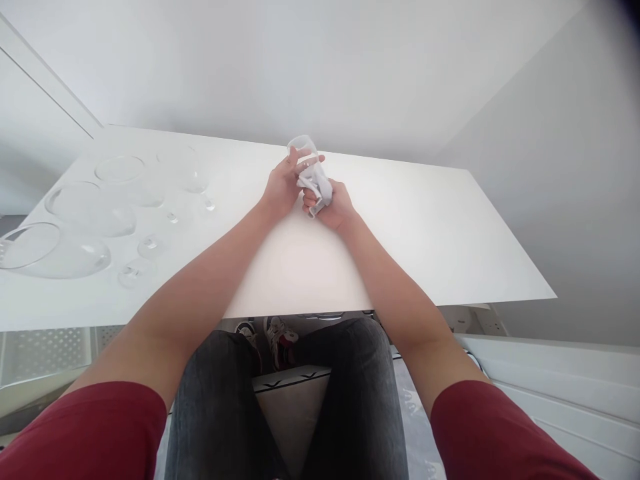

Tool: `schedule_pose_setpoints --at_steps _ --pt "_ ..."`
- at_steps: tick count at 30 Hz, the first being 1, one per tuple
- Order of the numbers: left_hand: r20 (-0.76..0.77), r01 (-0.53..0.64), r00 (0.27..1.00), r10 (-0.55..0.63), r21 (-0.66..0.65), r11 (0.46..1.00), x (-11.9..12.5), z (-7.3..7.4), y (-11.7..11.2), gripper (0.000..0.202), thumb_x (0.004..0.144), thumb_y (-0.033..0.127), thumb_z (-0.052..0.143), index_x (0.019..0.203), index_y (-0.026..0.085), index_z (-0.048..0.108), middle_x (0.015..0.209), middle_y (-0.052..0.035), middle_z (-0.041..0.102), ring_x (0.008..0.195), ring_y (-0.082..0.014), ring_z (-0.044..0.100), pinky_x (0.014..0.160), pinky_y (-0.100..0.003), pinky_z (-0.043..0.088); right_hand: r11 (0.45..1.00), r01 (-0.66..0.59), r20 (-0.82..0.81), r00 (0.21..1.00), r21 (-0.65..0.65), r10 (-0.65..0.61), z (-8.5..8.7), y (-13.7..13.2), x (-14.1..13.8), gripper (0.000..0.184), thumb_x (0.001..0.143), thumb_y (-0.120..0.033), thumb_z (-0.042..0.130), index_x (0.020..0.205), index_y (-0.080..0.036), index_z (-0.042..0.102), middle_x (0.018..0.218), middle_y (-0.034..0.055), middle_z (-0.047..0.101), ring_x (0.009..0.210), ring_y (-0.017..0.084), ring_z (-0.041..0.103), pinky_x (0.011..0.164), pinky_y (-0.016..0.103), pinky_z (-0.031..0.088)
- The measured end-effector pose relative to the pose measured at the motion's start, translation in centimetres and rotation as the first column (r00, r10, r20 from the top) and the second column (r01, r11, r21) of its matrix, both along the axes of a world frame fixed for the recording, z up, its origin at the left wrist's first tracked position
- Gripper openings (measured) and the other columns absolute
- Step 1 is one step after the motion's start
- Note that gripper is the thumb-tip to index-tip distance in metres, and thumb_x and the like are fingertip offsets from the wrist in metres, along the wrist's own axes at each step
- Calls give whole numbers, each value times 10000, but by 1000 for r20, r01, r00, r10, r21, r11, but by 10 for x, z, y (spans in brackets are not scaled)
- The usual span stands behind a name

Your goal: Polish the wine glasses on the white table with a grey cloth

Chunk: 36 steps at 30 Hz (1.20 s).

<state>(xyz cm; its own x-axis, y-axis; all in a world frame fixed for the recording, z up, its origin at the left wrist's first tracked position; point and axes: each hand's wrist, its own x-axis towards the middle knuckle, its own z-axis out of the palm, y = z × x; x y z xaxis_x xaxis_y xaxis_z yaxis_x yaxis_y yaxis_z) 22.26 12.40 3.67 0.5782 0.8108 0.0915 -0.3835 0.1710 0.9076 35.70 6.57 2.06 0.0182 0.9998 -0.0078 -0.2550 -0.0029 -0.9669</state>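
Above the far middle of the table, my left hand [286, 180] has its fingers curled about a clear drinking glass [302, 141], whose rounded end points up and away from me. My right hand [337, 205] grips a white cloth [315, 181], bunched against the lower part of the glass. The cloth and fingers cover that part, so its shape there is hidden. Both hands are close together, nearly touching.
On the left of the white table [420, 240] are several clear stemmed glasses, among them a large one [75, 257] at the near left and another [95, 210] behind it. A white wall [300, 67] rises behind the table. My legs are below its front edge.
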Motion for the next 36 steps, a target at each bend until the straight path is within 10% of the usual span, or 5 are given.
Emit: schedule_pose_setpoints --at_steps 8,15,21,27,36 --pt "164 -50 986 32 111 993 3 -10 14 306 1018 488 641 1220 269 711 1438 -35 695 1401 -258 625 1106 -359 558 898 294 328 856 329 -400 -6 6 -5 498 782 -627 884 888 -261 564 832 12 637 870 231 659 777 374 643" --pt "34 22 999 -23 28 999 1 -1 4 606 973 734 567 1280 228 696 1450 -107 685 1287 -355 696 963 -459 645 996 -1 74 997 86 -6 -7 3 2 479 912 -706 682 856 -248 552 677 -12 561 604 190 595 623 370 613" --pt "100 -36 995 17 189 981 5 -13 15 486 1000 625 619 1309 252 663 1515 -65 642 1468 -313 564 1185 -449 513 908 299 310 869 293 -386 -11 9 -2 462 846 -622 827 924 -240 579 848 15 658 825 211 662 780 357 622" --pt "44 149 987 -157 144 978 4 -8 4 755 989 833 379 1312 209 654 1444 -120 683 934 -274 751 698 -396 586 997 -11 -157 988 -70 0 4 -4 -3 375 1001 -565 630 830 -239 559 651 -21 567 565 158 578 597 304 588" --pt "-4 219 975 -222 178 959 5 -8 2 635 977 761 552 1266 225 731 697 -10 602 450 -101 441 469 -326 331 998 19 -265 963 -66 -36 10 -8 0 402 981 -607 583 854 -227 619 629 10 631 581 207 652 492 317 567"
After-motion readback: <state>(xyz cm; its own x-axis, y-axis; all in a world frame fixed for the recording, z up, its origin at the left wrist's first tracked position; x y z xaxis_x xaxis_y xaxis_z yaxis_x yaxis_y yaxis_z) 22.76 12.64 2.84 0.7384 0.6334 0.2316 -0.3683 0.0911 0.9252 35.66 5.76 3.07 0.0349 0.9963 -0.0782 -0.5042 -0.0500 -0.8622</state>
